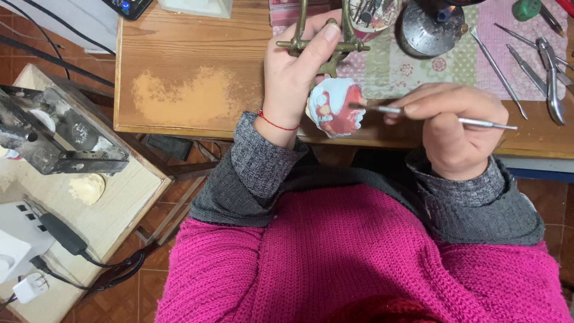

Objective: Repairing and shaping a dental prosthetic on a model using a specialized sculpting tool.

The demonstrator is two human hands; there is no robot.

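From the head camera, looking straight down: the left hand (296,72) is wrapped around a brass-coloured hinged frame (326,39), fingers curled shut on it, the thumb pressing along its upper bar. Mounted at the bottom of that frame is a dental model (336,107), pale blue plaster with pink wax and a few small teeth showing, and it hangs just over the near edge of the wooden table (191,72). It looks tilted toward the wearer, most likely so the wax face sits open to the tool.

And there is the tool: the right hand (457,125) is closed in a pen-like pinch on a thin metal instrument (478,122), its working tip touching the pink wax on the model's right side. The fingers bunch near the front of the shaft, probably for fine control, while the tail of the instrument sticks out past the knuckles to the right.

Around them, a patterned cloth (412,72) covers the far right of the table, with more metal hand tools (538,66) laid out on it within reach, and a round dark metal pot (430,30) beyond. Off to the left stands a lower side table (113,209) carrying a dark metal device (54,131) and a cable.
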